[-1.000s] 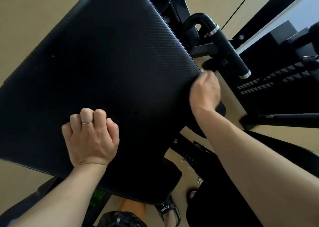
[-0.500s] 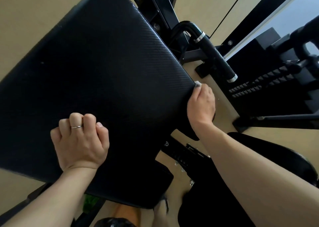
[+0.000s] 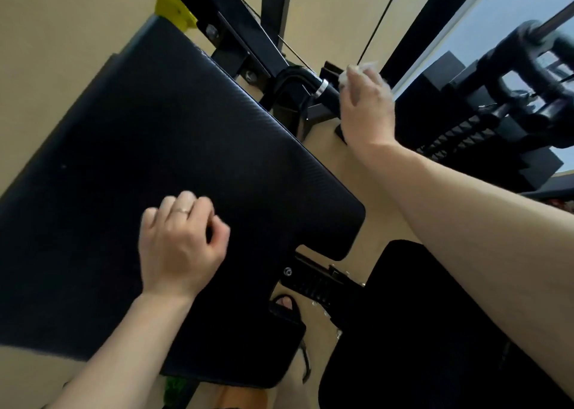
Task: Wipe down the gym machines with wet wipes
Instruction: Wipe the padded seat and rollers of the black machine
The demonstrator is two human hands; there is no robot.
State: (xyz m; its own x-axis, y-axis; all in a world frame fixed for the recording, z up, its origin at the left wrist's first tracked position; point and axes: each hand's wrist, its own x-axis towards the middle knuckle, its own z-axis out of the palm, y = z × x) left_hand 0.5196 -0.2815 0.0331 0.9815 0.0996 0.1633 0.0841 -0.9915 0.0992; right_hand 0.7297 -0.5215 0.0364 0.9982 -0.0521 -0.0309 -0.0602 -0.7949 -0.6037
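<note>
- Pad [image 3: 161, 166]: big black textured cushion, fills the left and centre, tilted. No wipe on it at this moment.
- Frame [image 3: 245, 45]: black steel struts at far centre, yellow tab at its far-left end; weight stack [image 3: 484, 135] off to the right.
- Handle [image 3: 323, 90]: black grip with a chrome ring, just beyond the pad's far right edge. Judged to be the step in hand.
- Right hand [image 3: 366, 104]: on the handle, fingers curled, pinching the wipe [image 3: 351, 73]; a white wad pokes out at the fingertips.
- Left hand [image 3: 180, 240]: clenched loosely, knuckles resting on the pad, holding nothing visible. Ring on one finger.
- To do it well: wrap the wipe fully round the handle, slide along its length while twisting, cover the underside and the chrome ring. Keep the left hand braced on the pad for balance.
</note>
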